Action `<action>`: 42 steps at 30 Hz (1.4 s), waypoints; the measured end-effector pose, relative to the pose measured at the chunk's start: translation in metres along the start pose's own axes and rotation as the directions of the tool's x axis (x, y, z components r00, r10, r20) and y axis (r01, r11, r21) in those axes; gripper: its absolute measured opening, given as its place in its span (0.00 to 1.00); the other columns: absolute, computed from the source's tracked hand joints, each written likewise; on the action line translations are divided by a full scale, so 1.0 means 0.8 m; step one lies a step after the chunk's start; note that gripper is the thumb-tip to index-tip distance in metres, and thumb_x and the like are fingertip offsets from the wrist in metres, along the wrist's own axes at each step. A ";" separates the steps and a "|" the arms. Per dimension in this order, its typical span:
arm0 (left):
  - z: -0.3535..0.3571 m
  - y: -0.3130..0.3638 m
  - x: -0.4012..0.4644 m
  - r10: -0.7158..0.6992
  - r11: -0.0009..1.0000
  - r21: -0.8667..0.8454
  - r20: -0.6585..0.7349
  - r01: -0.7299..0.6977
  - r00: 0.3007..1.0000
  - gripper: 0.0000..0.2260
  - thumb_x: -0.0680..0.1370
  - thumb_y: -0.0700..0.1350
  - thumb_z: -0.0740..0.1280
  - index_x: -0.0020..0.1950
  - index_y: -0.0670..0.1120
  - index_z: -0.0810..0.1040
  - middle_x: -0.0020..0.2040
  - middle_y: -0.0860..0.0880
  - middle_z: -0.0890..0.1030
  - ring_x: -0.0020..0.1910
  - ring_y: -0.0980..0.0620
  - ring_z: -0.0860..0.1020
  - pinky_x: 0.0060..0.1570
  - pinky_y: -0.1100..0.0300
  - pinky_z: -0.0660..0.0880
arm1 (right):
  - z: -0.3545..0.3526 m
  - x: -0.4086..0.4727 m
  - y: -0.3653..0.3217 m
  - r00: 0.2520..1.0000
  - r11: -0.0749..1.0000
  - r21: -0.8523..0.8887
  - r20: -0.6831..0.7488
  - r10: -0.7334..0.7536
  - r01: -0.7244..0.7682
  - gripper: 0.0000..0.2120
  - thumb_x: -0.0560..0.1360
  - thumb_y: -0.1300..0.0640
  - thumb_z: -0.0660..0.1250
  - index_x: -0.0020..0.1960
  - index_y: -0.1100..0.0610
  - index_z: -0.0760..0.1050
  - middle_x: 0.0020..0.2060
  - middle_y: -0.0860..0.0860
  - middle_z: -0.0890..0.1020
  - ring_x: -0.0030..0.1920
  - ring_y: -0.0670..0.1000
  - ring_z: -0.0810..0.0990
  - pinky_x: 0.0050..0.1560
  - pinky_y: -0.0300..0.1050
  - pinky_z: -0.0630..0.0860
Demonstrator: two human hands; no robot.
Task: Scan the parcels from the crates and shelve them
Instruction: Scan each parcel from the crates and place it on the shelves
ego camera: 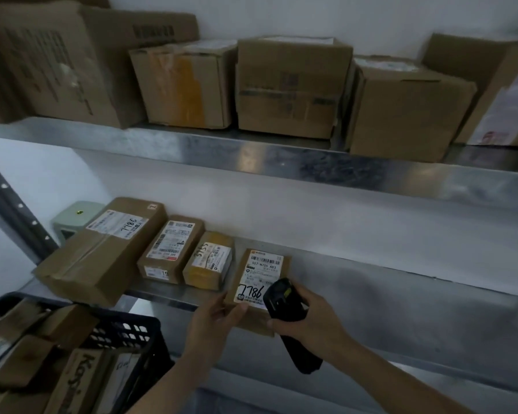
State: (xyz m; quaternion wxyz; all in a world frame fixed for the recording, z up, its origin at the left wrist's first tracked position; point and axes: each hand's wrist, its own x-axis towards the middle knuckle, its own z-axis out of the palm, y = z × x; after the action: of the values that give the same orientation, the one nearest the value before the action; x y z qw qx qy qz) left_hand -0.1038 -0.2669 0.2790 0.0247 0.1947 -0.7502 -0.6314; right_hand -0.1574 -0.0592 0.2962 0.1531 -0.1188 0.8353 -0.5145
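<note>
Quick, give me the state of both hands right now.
Left hand: holds the near end of the small parcel on the shelf edge.
Right hand: grips the black scanner, aimed at the parcel's label.

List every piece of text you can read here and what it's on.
"507-N705 AB3": held parcel, printed.
"7786": same label, handwritten, seen upside down.
"7786": long parcel, handwritten.
"3155": small yellow-taped parcel.
"Kas...": box in black crate, partly hidden.
Other labels: blurred, unreadable.
</note>
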 end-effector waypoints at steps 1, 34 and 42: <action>0.001 0.002 0.007 -0.005 1.000 0.001 -0.013 0.005 1.000 0.06 0.75 0.47 0.75 0.51 0.54 0.83 0.46 0.58 0.87 0.46 0.60 0.84 0.48 0.63 0.77 | 0.000 0.008 0.002 1.000 1.000 0.000 0.000 -0.005 0.005 0.31 0.66 0.49 0.84 0.57 0.24 0.72 0.51 0.23 0.80 0.54 0.28 0.78 0.51 0.29 0.77; -0.022 0.033 0.034 0.043 0.987 0.160 -0.148 -0.019 0.988 0.14 0.75 0.58 0.73 0.58 0.57 0.78 0.51 0.57 0.83 0.52 0.58 0.81 0.45 0.64 0.74 | -0.022 0.063 -0.005 0.997 0.998 -0.064 -0.067 0.023 -0.027 0.32 0.65 0.52 0.84 0.63 0.37 0.73 0.54 0.34 0.81 0.52 0.36 0.80 0.48 0.35 0.76; -0.110 0.033 -0.049 0.107 0.994 0.058 -0.193 -0.097 0.975 0.20 0.74 0.60 0.72 0.63 0.57 0.78 0.52 0.58 0.83 0.51 0.63 0.80 0.45 0.69 0.72 | 0.049 -0.021 -0.087 0.999 0.990 -0.143 -0.038 -0.023 0.018 0.33 0.65 0.48 0.85 0.63 0.36 0.71 0.52 0.34 0.79 0.53 0.39 0.80 0.54 0.40 0.79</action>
State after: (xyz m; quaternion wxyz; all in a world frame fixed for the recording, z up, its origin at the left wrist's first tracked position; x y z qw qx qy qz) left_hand -0.0498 -0.3331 0.3301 0.1260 0.2175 -0.7683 -0.5887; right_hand -0.1240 -0.1159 0.3439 0.1221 -0.1277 0.8716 -0.4572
